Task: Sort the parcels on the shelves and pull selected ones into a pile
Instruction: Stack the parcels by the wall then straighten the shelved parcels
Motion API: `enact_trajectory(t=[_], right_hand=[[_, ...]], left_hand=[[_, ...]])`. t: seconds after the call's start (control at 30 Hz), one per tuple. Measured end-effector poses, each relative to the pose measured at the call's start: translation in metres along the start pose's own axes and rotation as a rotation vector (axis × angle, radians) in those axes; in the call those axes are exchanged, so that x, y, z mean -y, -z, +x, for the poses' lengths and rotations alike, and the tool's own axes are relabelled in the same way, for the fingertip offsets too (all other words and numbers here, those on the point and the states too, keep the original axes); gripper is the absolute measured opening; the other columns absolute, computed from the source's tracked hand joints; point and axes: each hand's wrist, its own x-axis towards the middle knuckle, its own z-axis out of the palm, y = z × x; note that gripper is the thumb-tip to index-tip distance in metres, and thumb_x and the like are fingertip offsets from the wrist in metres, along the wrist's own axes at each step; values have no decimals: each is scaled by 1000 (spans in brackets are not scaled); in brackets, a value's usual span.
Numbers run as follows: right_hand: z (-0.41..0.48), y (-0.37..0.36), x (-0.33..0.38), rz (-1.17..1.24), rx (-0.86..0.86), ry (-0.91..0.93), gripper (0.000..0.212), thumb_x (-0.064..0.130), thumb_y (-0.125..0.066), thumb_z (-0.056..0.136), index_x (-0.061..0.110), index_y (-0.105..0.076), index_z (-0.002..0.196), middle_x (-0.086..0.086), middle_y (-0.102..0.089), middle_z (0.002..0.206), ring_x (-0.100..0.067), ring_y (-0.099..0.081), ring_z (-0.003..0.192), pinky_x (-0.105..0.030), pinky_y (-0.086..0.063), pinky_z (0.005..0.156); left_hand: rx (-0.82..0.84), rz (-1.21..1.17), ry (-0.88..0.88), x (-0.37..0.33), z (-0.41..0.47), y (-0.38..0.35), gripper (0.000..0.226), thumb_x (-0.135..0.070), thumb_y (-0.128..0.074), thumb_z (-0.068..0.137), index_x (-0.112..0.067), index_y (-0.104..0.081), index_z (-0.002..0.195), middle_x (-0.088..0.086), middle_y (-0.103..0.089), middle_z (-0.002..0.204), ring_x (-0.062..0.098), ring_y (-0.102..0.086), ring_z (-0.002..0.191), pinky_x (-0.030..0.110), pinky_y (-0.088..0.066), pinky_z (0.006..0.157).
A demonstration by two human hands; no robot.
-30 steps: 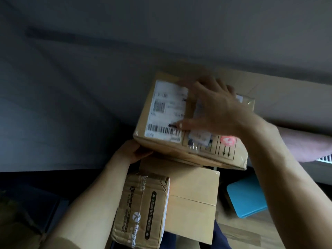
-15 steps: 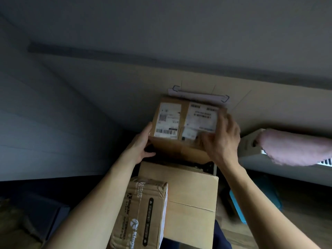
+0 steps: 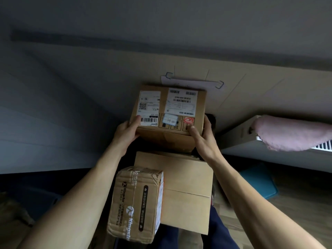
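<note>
A brown cardboard parcel (image 3: 168, 115) with two white shipping labels and a red sticker is held up in front of me. My left hand (image 3: 128, 131) grips its lower left corner, thumb on the barcode label. My right hand (image 3: 203, 135) grips its lower right corner, thumb by the red sticker. Below it lies a larger plain cardboard box (image 3: 181, 186). A taped printed carton (image 3: 136, 202) stands on that box's left part, close to me.
A pale wall (image 3: 233, 97) with a white paper strip (image 3: 192, 82) is behind the parcel. A white radiator (image 3: 239, 142) with a pink cloth (image 3: 294, 133) over it is at right. A blue pad (image 3: 260, 184) lies on the wooden floor (image 3: 303, 203) below.
The labelled parcel has moved away from me and tilted so its label face shows fully. My right hand slid from the top face to the lower right corner; my left thumb now lies on the label.
</note>
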Motion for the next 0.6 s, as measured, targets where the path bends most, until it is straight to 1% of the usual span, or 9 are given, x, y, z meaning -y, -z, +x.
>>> enact_trajectory(t=[0.07, 0.17, 0.23, 0.3, 0.37, 0.47, 0.53, 0.57, 0.6], right_hand=[[4, 6, -9, 122, -38, -113, 56, 49, -53, 107, 27, -40, 156, 5, -56, 149, -11, -54, 134, -31, -46, 108], [-7, 14, -36, 387, -295, -356, 55, 51, -44, 108, 14, -52, 149, -2, -63, 139, -18, -60, 128, -30, -47, 97], [-31, 16, -61, 270, -403, -457, 49, 49, -46, 107, 11, -63, 133, -3, -69, 121, -21, -63, 114, -33, -50, 91], [-62, 16, -88, 147, -453, -516, 50, 51, -49, 103, 14, -67, 131, -4, -71, 123, -25, -63, 117, -43, -50, 103], [-92, 15, -114, 119, -506, -549, 48, 49, -51, 100, 18, -66, 133, -2, -69, 126, -22, -63, 116, -42, -48, 108], [-125, 18, -153, 144, -512, -673, 29, 45, -55, 92, 26, -72, 106, 0, -67, 104, -17, -61, 93, -37, -50, 89], [-145, 18, -177, 163, -408, -789, 17, 26, -55, 86, 25, -71, 78, -1, -60, 83, -12, -55, 69, -29, -45, 64], [-154, 16, -185, 174, -336, -849, 20, 19, -52, 84, 22, -70, 74, -3, -59, 78, -13, -54, 65, -28, -43, 60], [-161, 12, -191, 189, -277, -896, 23, 14, -52, 87, 19, -74, 82, -6, -64, 80, -15, -59, 70, -28, -47, 63]], left_hand=[[11, -7, -8, 3, -2, 4, 62, -52, -64, 97, -18, -52, 148, -1, -66, 136, 15, -60, 128, 40, -44, 114], [164, -28, 6, 15, -20, 27, 91, -71, -63, 84, -29, -35, 159, -2, -47, 158, 17, -42, 145, 46, -29, 123], [240, -51, 63, 38, -43, 55, 126, -85, -74, 62, -31, -22, 163, 2, -34, 166, 18, -31, 152, 47, -21, 126], [290, -112, 160, 66, -68, 84, 146, -86, -83, 42, -33, -22, 163, 3, -33, 166, 19, -30, 153, 49, -18, 127], [360, -176, 267, 96, -93, 106, 142, -74, -93, 38, -34, -32, 160, 3, -41, 162, 22, -37, 150, 52, -21, 126], [433, -155, 391, 136, -124, 111, 125, -56, -102, 37, -22, -52, 146, 13, -63, 143, 28, -62, 130, 52, -46, 107], [351, -133, 441, 155, -138, 102, 120, -58, -102, 31, -15, -60, 135, 17, -71, 129, 29, -73, 112, 48, -54, 92], [292, -121, 434, 161, -141, 96, 119, -63, -100, 28, -14, -63, 131, 17, -74, 123, 28, -75, 105, 46, -55, 89], [237, -113, 410, 166, -142, 91, 118, -66, -97, 26, -14, -66, 127, 16, -76, 118, 27, -76, 101, 44, -55, 87]])
